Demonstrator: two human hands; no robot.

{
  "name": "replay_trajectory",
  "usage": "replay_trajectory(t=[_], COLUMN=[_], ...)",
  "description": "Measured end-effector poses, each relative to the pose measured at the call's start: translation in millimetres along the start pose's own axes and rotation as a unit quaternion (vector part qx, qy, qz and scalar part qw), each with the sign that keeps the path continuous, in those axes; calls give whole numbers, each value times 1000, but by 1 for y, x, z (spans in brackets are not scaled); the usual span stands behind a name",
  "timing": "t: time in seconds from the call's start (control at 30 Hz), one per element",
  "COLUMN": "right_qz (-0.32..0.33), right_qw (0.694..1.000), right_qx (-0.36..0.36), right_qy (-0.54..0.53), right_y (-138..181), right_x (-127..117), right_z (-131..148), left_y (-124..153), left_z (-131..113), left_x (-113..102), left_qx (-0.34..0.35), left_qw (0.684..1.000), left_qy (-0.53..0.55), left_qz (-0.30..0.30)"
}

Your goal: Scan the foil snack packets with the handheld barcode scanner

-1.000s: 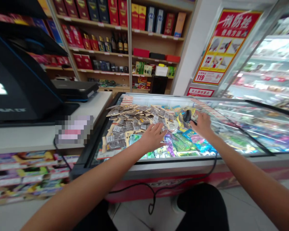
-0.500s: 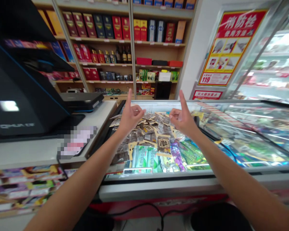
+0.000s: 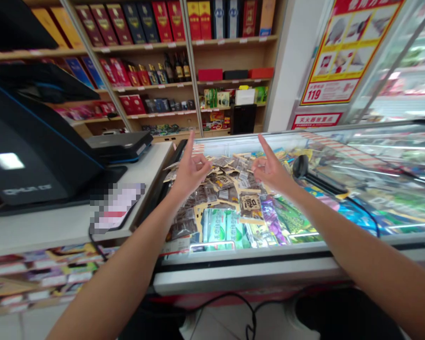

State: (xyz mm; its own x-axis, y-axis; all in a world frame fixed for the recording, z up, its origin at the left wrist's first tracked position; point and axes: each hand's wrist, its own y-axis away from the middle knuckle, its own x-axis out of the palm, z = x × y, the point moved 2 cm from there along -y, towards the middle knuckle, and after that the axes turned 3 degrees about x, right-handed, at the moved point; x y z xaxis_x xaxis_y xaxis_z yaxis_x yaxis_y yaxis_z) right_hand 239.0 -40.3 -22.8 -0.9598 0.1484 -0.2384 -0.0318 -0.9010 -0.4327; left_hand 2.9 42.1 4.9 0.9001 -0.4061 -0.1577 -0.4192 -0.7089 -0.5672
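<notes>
Over a glass-topped freezer (image 3: 244,271) I hold both arms stretched forward. My left hand (image 3: 191,170) points its index finger up, the other fingers curled in to the thumb, with nothing visible in them. My right hand (image 3: 269,167) makes the same shape and is also bare. Behind and below them lie many small brown snack packets (image 3: 223,182), one of which, a packet with dark lettering (image 3: 250,205), faces me. Green-and-white packs (image 3: 221,226) and a purple pack (image 3: 272,217) sit nearer the front. A black handheld scanner (image 3: 320,179) rests right of my right hand.
To the left, a counter (image 3: 63,222) carries a dark checkout machine (image 3: 38,146) and a partly blurred phone-like object (image 3: 116,208). Shelves of boxes and bottles (image 3: 177,68) stand behind. A cable (image 3: 230,295) hangs in front of the freezer. A red and yellow poster (image 3: 340,61) is at right.
My view has tipped down and shifted slightly, so more of the scanner shows right of my right hand. The hands keep their shape and have come slightly closer together.
</notes>
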Motion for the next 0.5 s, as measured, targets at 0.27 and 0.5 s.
replay_trajectory(t=[0.27,0.5], right_qz=[147,153], right_qw=[942,937], right_qx=[130,114], right_qy=[-274,-292], right_y=[5,8], right_x=[-1,-14], right_z=[11,15], left_y=[13,20], left_z=[-22,-29], left_x=[5,2], left_qx=[-134,-201], left_qw=[954,915], left_qy=[255,338], left_qz=[86,95])
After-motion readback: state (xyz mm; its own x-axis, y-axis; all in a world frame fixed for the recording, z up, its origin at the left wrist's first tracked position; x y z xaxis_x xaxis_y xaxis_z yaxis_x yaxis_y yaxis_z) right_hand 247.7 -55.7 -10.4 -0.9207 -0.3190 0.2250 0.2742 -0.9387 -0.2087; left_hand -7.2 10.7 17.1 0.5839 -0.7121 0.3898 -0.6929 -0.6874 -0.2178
